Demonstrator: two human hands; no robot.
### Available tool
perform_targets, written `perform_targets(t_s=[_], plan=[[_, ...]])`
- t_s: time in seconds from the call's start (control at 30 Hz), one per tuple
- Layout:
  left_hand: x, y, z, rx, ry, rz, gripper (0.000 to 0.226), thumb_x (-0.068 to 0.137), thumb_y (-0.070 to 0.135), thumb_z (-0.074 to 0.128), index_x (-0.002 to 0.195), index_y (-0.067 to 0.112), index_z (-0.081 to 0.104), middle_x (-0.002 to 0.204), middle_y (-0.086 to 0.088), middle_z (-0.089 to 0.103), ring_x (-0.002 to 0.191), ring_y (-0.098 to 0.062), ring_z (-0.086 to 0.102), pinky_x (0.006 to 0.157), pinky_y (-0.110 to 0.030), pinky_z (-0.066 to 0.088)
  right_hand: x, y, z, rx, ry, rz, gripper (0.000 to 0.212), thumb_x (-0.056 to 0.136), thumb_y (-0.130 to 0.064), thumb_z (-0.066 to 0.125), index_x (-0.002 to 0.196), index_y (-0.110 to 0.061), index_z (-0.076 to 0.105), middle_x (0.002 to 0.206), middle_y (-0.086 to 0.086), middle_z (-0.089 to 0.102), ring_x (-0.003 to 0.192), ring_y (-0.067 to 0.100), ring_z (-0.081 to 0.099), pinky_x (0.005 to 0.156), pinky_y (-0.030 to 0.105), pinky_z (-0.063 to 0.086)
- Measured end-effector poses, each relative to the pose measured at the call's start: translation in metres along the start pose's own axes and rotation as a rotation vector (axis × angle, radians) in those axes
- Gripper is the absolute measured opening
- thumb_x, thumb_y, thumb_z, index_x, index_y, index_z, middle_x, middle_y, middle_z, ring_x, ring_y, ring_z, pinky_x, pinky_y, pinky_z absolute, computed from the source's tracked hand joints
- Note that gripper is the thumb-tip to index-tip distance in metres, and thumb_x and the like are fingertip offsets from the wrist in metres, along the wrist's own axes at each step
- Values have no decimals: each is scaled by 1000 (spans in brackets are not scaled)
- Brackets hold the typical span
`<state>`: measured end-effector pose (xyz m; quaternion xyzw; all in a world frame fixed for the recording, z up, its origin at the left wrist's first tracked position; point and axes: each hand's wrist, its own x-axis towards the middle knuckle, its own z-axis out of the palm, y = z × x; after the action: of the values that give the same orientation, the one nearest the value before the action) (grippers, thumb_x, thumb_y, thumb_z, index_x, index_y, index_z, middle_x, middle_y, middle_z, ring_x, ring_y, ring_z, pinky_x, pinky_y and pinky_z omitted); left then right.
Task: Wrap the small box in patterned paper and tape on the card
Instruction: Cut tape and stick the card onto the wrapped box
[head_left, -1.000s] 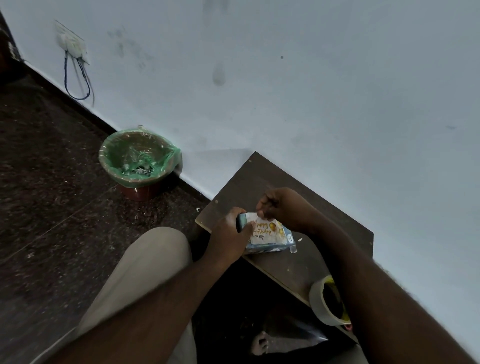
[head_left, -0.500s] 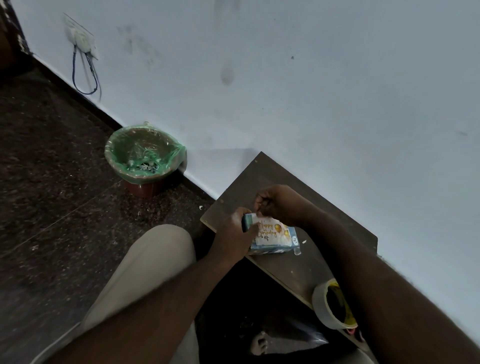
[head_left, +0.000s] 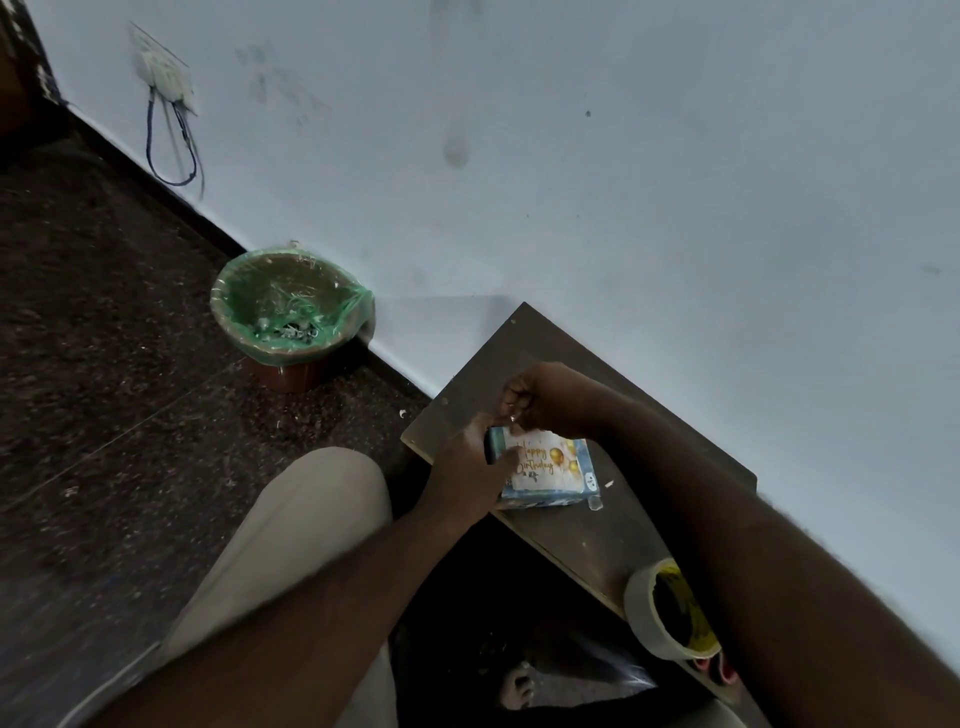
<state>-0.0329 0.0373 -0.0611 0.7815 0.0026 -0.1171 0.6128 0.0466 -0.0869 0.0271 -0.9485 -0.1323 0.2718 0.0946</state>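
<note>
The box (head_left: 545, 500) is sitting wrapped in blue paper on the worktop (head_left: 571, 545), with the card (head_left: 540, 465) lying on top of it, so I judge that only the taping is remaining. The left hand (head_left: 467, 467) is gripping the box's left side, thumb pressing the card. The right hand (head_left: 545, 397) is curling its fingers at the box's far edge; I cannot tell whether it is pinching tape. The tape roll (head_left: 641, 608) is lying well right of the box.

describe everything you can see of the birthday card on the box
The card is a white rectangle, seemingly paper, with gold "Happy Birthday" script and gold balloons. It lies flat, face up, on the blue-patterned wrapped box on the dark wooden table. The thumb of the left hand rests on its left edge; the right hand, fingers curled, is at its far edge.
</note>
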Motion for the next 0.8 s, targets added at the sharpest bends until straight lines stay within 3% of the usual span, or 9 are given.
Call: perform_targets(t_s=[0.17, 0.3, 0.47, 0.57, 0.67, 0.73, 0.8], plan=[[1, -1, 0, 7, 1, -15, 34, 95, 27, 65, 126, 18, 57, 119, -2, 65, 104, -15, 64, 71, -17, 46, 8, -9, -8, -49, -114, 74, 21, 81, 1, 73, 95, -14, 73, 87, -5, 65, 66, 3, 54, 61, 19, 46], [1, 0, 0, 6, 5, -24, 39, 94, 26, 66, 131, 18, 55, 123, -1, 63, 107, -13, 61, 63, -8, 44, 10, -13, -9, -104, -25, 96, 47, 72, -5, 84, 112, -13, 60, 98, -4, 55, 88, 14, 51, 72, 27, 40], [1, -2, 0, 24, 10, -11, 36, 94, 26, 66, 127, 16, 57, 119, -3, 65, 99, -12, 60, 64, -10, 42, 7, -12, 0, -159, 20, 58, 15, 80, 0, 73, 80, -14, 69, 76, -7, 65, 78, 10, 61, 62, 22, 43], [1, -2, -1, 6, 7, -10, 40, 94, 26, 66, 131, 16, 55, 122, -4, 64, 103, -12, 60, 73, -17, 44, 1, -9, 12, -157, 115, 38, 21, 82, 4, 64, 82, -14, 76, 82, -2, 74, 78, 12, 68, 74, 26, 52], [1, -3, 0, 1, 6, -5, 42, 95, 27, 65, 133, 16, 53, 121, -3, 63, 101, -10, 58, 63, -9, 40, -2, -6, 19, -143, 168, 47, 26, 81, 4, 60, 82, -16, 77, 84, -1, 75, 83, 18, 69, 76, 29, 54], [1, -4, 0, -13, 5, -11, 43, 94, 26, 65, 134, 16, 51, 120, -4, 63, 104, -14, 61, 68, -14, 43, 0, -7, 19, -157, 141, 49, 27, 82, 4, 60, 86, -15, 78, 88, 0, 75, 87, 19, 69, 78, 30, 54], [0, -4, 0, -30, -4, -7, 53, 94, 25, 67, 141, 18, 45, 123, -4, 63, 111, -19, 62, 85, -25, 49, 1, -9, 18, -185, 96, 45, 28, 83, 4, 60, 92, -15, 78, 95, 3, 76, 91, 22, 69, 82, 32, 54]])
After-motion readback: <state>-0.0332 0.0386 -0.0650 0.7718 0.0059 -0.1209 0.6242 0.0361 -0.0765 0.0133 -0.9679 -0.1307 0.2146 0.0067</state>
